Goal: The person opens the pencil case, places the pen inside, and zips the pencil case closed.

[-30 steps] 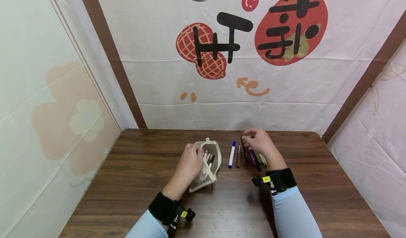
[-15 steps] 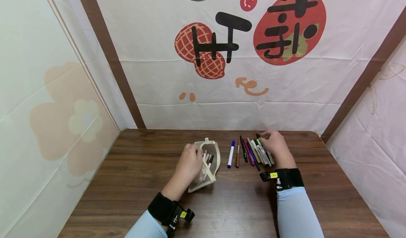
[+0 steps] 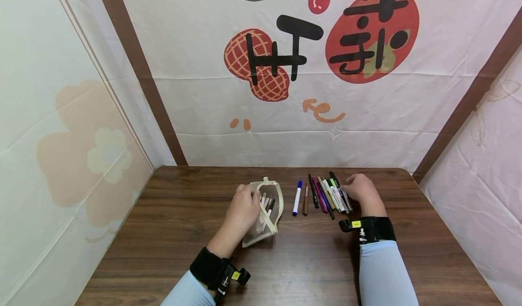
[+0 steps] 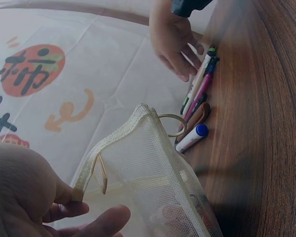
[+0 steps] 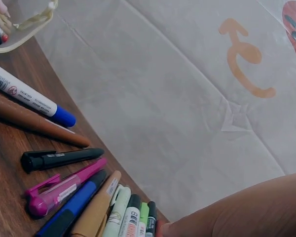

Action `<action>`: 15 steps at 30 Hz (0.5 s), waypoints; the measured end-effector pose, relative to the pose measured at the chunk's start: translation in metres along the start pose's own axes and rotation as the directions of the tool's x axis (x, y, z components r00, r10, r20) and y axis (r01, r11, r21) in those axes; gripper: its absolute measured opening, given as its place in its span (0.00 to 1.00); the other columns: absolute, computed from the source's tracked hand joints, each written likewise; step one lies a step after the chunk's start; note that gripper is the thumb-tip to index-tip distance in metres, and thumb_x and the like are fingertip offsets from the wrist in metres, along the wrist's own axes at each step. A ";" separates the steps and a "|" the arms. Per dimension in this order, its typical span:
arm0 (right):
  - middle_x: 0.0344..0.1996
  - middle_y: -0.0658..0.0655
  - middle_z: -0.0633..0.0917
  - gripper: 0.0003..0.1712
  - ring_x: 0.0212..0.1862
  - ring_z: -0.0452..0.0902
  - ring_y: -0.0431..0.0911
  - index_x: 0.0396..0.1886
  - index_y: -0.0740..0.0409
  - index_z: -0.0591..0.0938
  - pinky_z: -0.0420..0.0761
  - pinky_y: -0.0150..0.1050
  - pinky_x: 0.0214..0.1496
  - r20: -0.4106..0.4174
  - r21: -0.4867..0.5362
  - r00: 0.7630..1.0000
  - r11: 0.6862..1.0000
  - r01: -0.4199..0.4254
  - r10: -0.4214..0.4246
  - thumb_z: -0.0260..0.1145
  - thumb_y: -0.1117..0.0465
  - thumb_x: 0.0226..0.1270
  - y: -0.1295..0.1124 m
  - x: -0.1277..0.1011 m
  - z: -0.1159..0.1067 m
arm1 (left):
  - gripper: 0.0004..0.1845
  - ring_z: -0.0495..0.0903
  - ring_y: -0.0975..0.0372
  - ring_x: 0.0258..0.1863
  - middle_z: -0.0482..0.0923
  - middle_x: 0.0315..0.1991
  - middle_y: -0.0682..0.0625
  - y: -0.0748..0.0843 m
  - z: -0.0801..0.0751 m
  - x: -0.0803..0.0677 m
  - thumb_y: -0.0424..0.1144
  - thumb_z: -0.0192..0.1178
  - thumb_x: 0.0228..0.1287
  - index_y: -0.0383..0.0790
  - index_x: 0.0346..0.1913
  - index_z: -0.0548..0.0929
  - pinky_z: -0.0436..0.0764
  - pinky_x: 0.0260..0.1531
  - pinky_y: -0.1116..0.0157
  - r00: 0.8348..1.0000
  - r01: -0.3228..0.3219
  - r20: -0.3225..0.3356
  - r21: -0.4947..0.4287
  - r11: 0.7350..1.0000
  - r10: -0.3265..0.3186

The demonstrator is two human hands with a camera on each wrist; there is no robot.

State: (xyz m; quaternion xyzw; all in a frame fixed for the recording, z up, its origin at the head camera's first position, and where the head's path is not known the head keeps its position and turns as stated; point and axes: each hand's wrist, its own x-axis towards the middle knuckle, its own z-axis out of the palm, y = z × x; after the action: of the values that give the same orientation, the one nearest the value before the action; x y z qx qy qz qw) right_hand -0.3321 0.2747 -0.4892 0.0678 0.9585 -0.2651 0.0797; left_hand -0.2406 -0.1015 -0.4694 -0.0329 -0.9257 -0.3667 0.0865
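My left hand pinches the upper edge of a cream mesh pencil case, which stands with its mouth open. Several pens show inside it. To its right lies a white marker with blue ends, then a brown pen. A black pen, a magenta pen and several others follow side by side. My right hand is at the right end of this row, fingers lowered, one fingertip close beside the dark-capped marker. In the left wrist view its fingers look loosely bent.
The pens lie on a dark wood-grain table near its back edge. Behind it hangs a white printed cloth, with more cloth at the left and right sides.
My right hand has moved right and a little nearer along the row, uncovering pens it had been over. The left hand and the pencil case stay put.
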 end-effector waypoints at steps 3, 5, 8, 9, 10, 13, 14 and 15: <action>0.64 0.75 0.81 0.29 0.64 0.78 0.69 0.64 0.72 0.80 0.79 0.62 0.66 0.013 -0.004 1.000 1.000 0.002 -0.002 0.67 0.52 0.76 0.001 0.000 0.002 | 0.12 0.78 0.54 0.37 0.74 0.44 0.42 0.000 0.000 0.000 0.40 0.52 0.81 0.38 0.40 0.81 0.80 0.40 0.55 1.000 -0.001 0.001 -0.001 1.000 0.001; 0.63 0.75 0.81 0.29 0.63 0.79 0.69 0.63 0.73 0.81 0.80 0.62 0.65 0.022 -0.008 1.000 1.000 0.005 -0.005 0.67 0.52 0.76 0.001 0.000 0.003 | 0.12 0.78 0.54 0.37 0.74 0.44 0.42 0.000 0.000 0.000 0.40 0.52 0.81 0.38 0.40 0.80 0.80 0.40 0.55 1.000 -0.001 0.001 -0.001 1.000 0.001; 0.63 0.75 0.81 0.29 0.63 0.79 0.69 0.63 0.73 0.81 0.81 0.62 0.64 0.026 -0.011 1.000 1.000 0.010 -0.010 0.67 0.53 0.76 0.001 0.001 0.004 | 0.12 0.78 0.54 0.37 0.74 0.44 0.42 0.001 0.000 -0.001 0.40 0.52 0.82 0.37 0.40 0.80 0.80 0.40 0.55 1.000 -0.002 0.002 0.002 1.000 0.002; 0.63 0.75 0.82 0.28 0.63 0.80 0.68 0.63 0.72 0.81 0.81 0.61 0.64 0.025 -0.013 1.000 1.000 0.012 -0.012 0.67 0.53 0.76 0.000 0.001 0.004 | 0.12 0.78 0.54 0.37 0.74 0.44 0.42 0.001 0.000 -0.001 0.40 0.52 0.82 0.37 0.40 0.80 0.80 0.40 0.55 1.000 -0.003 0.002 0.003 1.000 0.003; 0.63 0.75 0.82 0.28 0.63 0.80 0.68 0.63 0.72 0.81 0.81 0.61 0.64 0.024 -0.012 1.000 1.000 0.013 -0.012 0.67 0.53 0.76 0.000 0.001 0.005 | 0.12 0.78 0.54 0.36 0.74 0.44 0.42 0.001 0.000 -0.001 0.40 0.52 0.82 0.37 0.40 0.80 0.80 0.39 0.56 1.000 -0.005 0.002 0.004 1.000 0.005; 0.63 0.74 0.82 0.28 0.63 0.79 0.68 0.63 0.72 0.82 0.81 0.61 0.65 0.015 0.002 1.000 1.000 0.018 -0.018 0.68 0.53 0.75 -0.003 0.001 0.007 | 0.12 0.77 0.54 0.36 0.74 0.44 0.42 0.001 0.000 -0.001 0.40 0.52 0.82 0.37 0.39 0.80 0.80 0.38 0.56 1.000 -0.007 0.002 0.005 1.000 0.007; 0.63 0.74 0.82 0.28 0.63 0.80 0.68 0.63 0.72 0.82 0.81 0.61 0.65 0.012 0.004 1.000 1.000 0.019 -0.019 0.68 0.53 0.75 -0.003 0.000 0.007 | 0.12 0.77 0.55 0.35 0.74 0.44 0.42 0.001 0.000 -0.001 0.40 0.51 0.82 0.38 0.39 0.80 0.80 0.38 0.56 1.000 -0.008 0.002 0.006 1.000 0.008; 0.63 0.74 0.82 0.28 0.64 0.80 0.68 0.62 0.72 0.83 0.81 0.61 0.65 0.008 0.008 1.000 1.000 0.018 -0.018 0.68 0.54 0.75 -0.004 0.000 0.008 | 0.12 0.77 0.55 0.35 0.74 0.44 0.41 0.001 0.000 -0.001 0.40 0.51 0.82 0.37 0.39 0.79 0.80 0.38 0.57 1.000 -0.008 0.002 0.007 1.000 0.008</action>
State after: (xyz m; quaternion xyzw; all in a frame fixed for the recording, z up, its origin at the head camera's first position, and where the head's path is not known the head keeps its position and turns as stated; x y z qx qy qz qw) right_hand -0.3318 0.2674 -0.4936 0.0585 0.9577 -0.2698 0.0812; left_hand -0.2393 -0.1007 -0.4696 -0.0367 -0.9269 -0.3633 0.0870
